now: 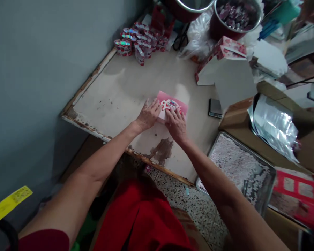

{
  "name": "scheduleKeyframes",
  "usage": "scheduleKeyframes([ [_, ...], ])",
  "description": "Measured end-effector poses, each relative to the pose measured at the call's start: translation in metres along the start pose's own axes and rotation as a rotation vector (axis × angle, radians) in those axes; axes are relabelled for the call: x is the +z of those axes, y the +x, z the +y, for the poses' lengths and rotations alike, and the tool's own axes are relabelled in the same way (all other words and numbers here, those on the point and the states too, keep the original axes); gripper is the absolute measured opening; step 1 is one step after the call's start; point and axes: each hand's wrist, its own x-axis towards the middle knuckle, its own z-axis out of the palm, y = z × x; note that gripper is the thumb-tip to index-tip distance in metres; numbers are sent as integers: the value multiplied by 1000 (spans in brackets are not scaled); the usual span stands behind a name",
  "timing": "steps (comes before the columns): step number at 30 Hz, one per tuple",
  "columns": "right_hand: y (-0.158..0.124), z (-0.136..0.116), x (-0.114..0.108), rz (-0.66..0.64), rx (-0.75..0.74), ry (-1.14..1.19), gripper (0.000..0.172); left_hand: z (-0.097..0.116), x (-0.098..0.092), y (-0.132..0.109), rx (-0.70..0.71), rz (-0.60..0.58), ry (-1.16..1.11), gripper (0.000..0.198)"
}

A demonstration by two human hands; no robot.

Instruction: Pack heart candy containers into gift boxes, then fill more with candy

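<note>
A small pink box (172, 103) with a red and white picture lies on the worn white tabletop (125, 90). My left hand (148, 114) rests on the box's left end, fingers spread and pressing down. At the box's near right side my right hand (176, 123) presses with its fingertips on the top face. Both hands touch the box; neither lifts it.
Several small red-wrapped packs (138, 40) stand at the far left of the table. A flat stack of unfolded boxes (225, 62), a metal bowl of sweets (235, 15) and a small scale (215, 108) are to the right. A metal tray (240, 170) sits at the near right.
</note>
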Motion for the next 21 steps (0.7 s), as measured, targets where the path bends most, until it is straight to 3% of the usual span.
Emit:
scheduleKeyframes([
  [5,-31,24,8,-16,-50,-10,70,11,14,-1,-58,-29,73,63],
  [11,-28,24,23,-50,42,42,69,13,17,-2,-115,-58,80,66],
  [15,-28,18,14,-97,145,69,67,1,9,0,-141,-92,6,71],
  [17,-24,14,5,-107,176,133,68,-12,2,5,-259,22,-57,66],
  [19,-16,9,-8,-105,371,232,66,-19,-2,17,-478,189,-116,70],
  [21,-5,2,-23,-123,736,361,57,-10,1,36,-577,138,-175,71],
])
